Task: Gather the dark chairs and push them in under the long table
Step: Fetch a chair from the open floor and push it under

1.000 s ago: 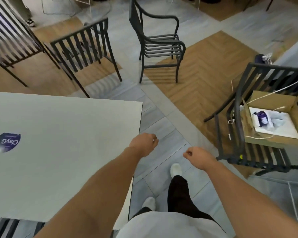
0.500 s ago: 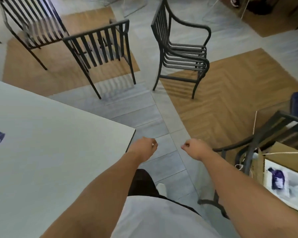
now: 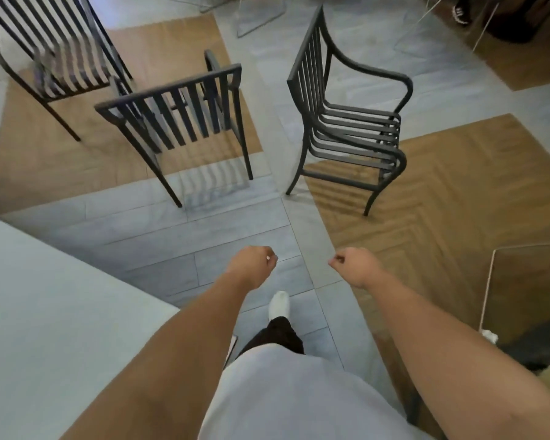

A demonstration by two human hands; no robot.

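Worktop [image 3: 45, 296] fills lower left, pale surface, corner near the left forearm. Far left chair [image 3: 50, 55] on the wood flooring, partly cut off. Middle chair [image 3: 178, 119] has its slatted back toward camera, straddling wood and grey tile. Left hand [image 3: 253, 265] fingers curled into a fist, holding nothing. Right hand [image 3: 356, 265] likewise fisted, holding nothing. Armchair [image 3: 350, 122] ahead, side-on, well apart from both hands and the worktop.
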